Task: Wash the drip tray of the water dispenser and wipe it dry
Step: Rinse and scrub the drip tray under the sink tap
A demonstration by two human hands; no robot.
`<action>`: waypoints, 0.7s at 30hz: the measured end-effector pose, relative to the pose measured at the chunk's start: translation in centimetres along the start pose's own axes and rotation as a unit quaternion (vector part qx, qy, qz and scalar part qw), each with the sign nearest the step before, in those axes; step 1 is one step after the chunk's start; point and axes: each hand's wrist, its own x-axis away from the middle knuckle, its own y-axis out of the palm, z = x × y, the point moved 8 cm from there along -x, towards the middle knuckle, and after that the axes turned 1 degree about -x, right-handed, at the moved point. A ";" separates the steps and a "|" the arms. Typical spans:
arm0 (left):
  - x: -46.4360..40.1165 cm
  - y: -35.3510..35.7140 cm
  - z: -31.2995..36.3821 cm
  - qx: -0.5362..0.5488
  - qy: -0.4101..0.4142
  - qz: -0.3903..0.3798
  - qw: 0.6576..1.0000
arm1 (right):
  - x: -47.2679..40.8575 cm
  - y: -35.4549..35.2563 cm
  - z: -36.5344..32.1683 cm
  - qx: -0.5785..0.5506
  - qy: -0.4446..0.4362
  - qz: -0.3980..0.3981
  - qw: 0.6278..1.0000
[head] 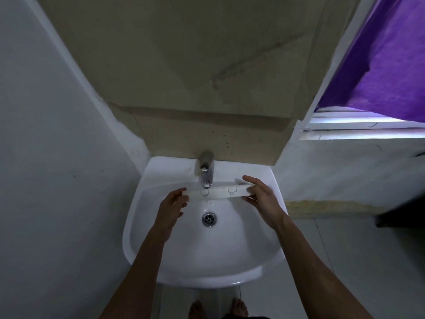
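A long white drip tray [218,193] is held level over the white sink [161,256], right under the metal tap [206,171]. Water runs from the tap past the tray down toward the drain [209,219]. My left hand [171,207] grips the tray's left end. My right hand [262,199] grips its right end, thumb on the far side and fingers on the near side. Two small clip marks show on the tray's near face.
White walls close in on the left and right of the sink. A beige panel [207,88] rises behind the tap. A window with a purple curtain [386,72] is at the upper right. A dark object [402,215] juts in at the right edge. Bare feet stand below the basin.
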 end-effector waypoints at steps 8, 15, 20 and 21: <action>1.0 -0.2 -0.4 -0.021 0.014 -0.002 1.000 | 0.8 0.6 -0.1 0.051 -0.029 0.008 0.998; 2.0 -0.3 -0.3 -0.059 0.032 -0.004 0.998 | 1.6 0.1 1.0 0.069 -0.012 0.004 0.998; 3.0 -0.2 0.9 -0.092 0.051 0.015 0.994 | 1.7 -0.1 0.0 0.105 -0.014 -0.001 0.994; 3.2 -0.2 1.2 -0.098 0.054 0.020 0.994 | 1.8 -0.3 -0.3 0.110 -0.017 -0.002 0.994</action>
